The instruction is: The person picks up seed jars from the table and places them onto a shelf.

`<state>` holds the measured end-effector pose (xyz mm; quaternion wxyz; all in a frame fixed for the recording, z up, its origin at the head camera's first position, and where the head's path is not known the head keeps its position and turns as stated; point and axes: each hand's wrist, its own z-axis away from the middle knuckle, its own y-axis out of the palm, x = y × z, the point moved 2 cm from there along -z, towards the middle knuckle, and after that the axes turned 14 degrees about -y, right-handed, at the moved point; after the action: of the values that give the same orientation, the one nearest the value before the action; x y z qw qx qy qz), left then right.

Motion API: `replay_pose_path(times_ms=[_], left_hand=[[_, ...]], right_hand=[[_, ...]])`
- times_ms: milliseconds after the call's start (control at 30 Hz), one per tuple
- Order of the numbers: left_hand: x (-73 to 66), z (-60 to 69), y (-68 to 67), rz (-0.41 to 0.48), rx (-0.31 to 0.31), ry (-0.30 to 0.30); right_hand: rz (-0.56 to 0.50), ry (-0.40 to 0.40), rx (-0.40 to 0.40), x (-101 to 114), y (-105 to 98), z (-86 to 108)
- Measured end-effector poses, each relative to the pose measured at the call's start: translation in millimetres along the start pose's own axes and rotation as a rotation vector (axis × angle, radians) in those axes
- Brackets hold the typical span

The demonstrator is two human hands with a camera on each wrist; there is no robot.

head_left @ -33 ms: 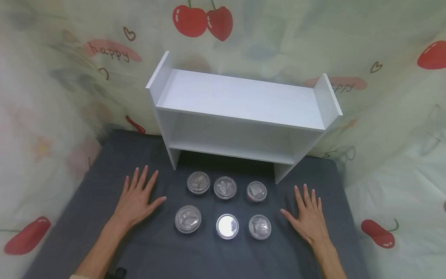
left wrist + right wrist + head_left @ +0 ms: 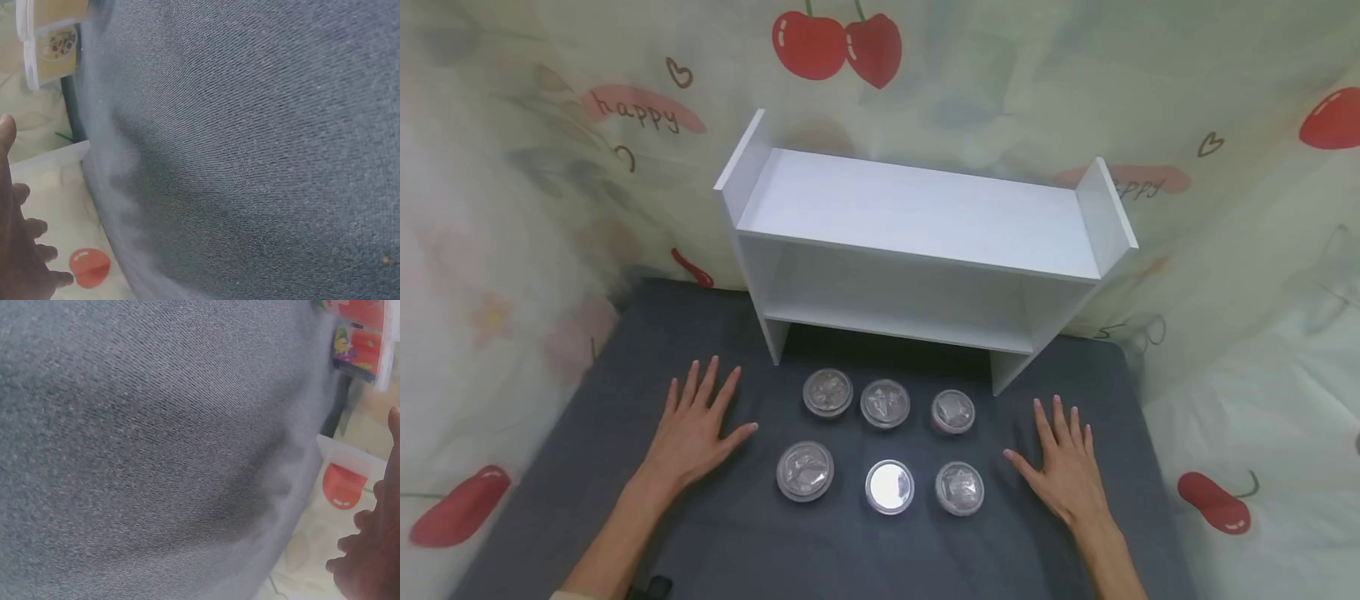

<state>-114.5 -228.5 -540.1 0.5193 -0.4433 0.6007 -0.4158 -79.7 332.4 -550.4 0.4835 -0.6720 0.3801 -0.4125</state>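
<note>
Several round tubs with clear lids stand in two rows on the dark cloth; the back row has one at the left, one in the middle and one at the right. In front are a left tub, a middle one with a bright glare, and a right one. My left hand, fingers spread and holding nothing, lies left of the tubs. To their right my right hand is also spread and empty. The left wrist view shows a yellowish tub; the right wrist view, a red one.
A white two-level shelf stands behind the tubs, its side panels rising above the top board. Patterned curtain cloth hangs behind and at both sides of the dark table cloth. A small black object is beside the left forearm.
</note>
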Motion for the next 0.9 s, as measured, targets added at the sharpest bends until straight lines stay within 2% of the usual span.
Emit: replay_pose_path(times_ms=[533, 733, 900], left_hand=[[4.9, 9.4, 0.4, -0.001, 0.006, -0.035], [2.4, 4.8, -7.1, 0.012, 0.011, -0.040], [-1.6, -2.1, -20.3, 0.025, 0.001, -0.025]], right_hand=[[-0.032, -0.039, -0.005, 2, -1, -4.0], [-0.127, -0.069, -0.039, 5, -2, -4.6], [-0.217, -0.103, -0.069, 15, -6, -5.0]])
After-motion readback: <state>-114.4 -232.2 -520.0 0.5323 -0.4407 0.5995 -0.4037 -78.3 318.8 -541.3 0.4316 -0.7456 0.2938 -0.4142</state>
